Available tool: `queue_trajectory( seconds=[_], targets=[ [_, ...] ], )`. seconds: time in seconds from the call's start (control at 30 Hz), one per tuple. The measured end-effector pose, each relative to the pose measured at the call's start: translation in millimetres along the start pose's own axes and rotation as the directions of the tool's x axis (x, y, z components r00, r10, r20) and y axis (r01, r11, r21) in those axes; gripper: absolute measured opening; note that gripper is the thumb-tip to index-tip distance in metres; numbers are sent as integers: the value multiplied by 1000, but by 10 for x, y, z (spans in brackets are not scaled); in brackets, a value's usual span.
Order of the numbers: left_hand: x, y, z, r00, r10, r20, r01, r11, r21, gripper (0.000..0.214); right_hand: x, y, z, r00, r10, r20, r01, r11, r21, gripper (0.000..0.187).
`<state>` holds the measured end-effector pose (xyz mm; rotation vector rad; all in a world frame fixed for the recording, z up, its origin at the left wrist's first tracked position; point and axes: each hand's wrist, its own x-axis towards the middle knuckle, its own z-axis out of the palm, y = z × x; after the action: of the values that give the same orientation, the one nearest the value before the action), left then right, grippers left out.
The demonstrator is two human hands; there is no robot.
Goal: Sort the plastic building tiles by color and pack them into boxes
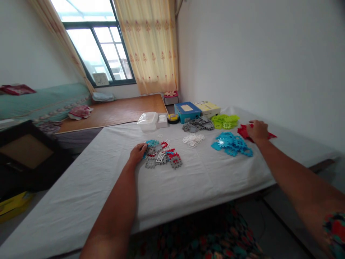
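Observation:
My left hand (138, 153) is at the left edge of a mixed cluster of interlocking plastic building pieces (161, 154), grey, red, blue and white with toothed edges. Its fingers are curled closed on the cluster's edge. My right hand (258, 131) reaches out to a pile of red building pieces (243, 133). The fingers bend down closed onto red pieces, and the fingertips are partly hidden. Just left of that hand lie blue building pieces (231, 144) and, farther back, lime-green pieces (225, 121). White square frames (192, 140) form a small heap between the cluster and the blue pile.
A white cloth covers the table (172, 194). Along its back stand a clear plastic tub (147, 121), a white box (162, 122), a round yellow-and-black tin (173, 119), a blue box (188, 112) and a yellow box (207, 108). Grey pieces (198, 124) are piled before the boxes.

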<state>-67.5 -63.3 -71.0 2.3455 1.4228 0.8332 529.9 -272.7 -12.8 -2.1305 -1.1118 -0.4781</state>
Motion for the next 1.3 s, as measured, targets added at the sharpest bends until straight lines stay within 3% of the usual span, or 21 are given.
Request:
queue_trajectory(
  seconds=[0.07, 0.1, 0.13, 0.2, 0.27, 0.3, 0.37, 0.5, 0.6, 0.73, 0.83, 0.93, 1.1, 1.3],
  targets=[
    [-4, 10, 5, 1000, 21, 4, -21, 1000, -11, 49, -124, -492, 105, 996, -80, 26, 78, 995, 59, 29],
    [-6, 13, 8, 999, 33, 6, -33, 999, -17, 48, -242, -785, 173, 975, -184, 125, 161, 972, 174, 30],
    [-8, 15, 11, 999, 43, 7, -43, 999, -24, 48, -393, -1092, 246, 920, -323, 222, 251, 920, 301, 30],
    [-13, 13, 17, 999, 49, 4, -49, 998, -36, 47, -759, -1685, 389, 721, -600, 347, 389, 765, 513, 28],
    [-15, 8, 20, 999, 49, 0, -49, 998, -43, 46, -1114, -2172, 516, 551, -762, 339, 470, 620, 628, 27],
    [-17, 5, 20, 999, 50, -1, -50, 998, -45, 46, -1254, -2357, 573, 504, -793, 342, 477, 585, 656, 27],
    [-21, 3, 19, 999, 44, 1, -44, 998, -47, 46, -1430, -2609, 668, 463, -796, 390, 451, 591, 669, 30],
    [-31, 12, 18, 1000, 11, -2, -11, 999, -45, 44, -1490, -2736, 780, 475, -724, 500, 297, 666, 684, 47],
    [-28, 21, 28, 1000, 28, 4, -27, 998, -49, 43, -1492, -2678, 810, 507, -675, 537, 86, 659, 747, 46],
    [-13, 26, 42, 998, 61, 11, -61, 997, -51, 46, -1517, -2602, 810, 477, -622, 621, -321, 534, 782, 39],
    [-10, 36, 37, 999, 47, 8, -47, 998, -52, 46, -1500, -2573, 794, 489, -593, 640, -498, 413, 763, 37],
    [-16, 48, 22, 999, 38, 13, -37, 998, -55, 47, -1446, -2551, 796, 542, -541, 643, -551, 350, 758, 38],
    [-16, 44, 0, 999, 45, 25, -44, 997, -56, 49, -1326, -2518, 860, 700, -382, 603, -530, 288, 798, 40],
    [14, 3, -20, 998, 39, 44, -37, 998, -54, 52, -1343, -2462, 735, 725, -369, 582, -444, 395, 804, 38]
  ],
)
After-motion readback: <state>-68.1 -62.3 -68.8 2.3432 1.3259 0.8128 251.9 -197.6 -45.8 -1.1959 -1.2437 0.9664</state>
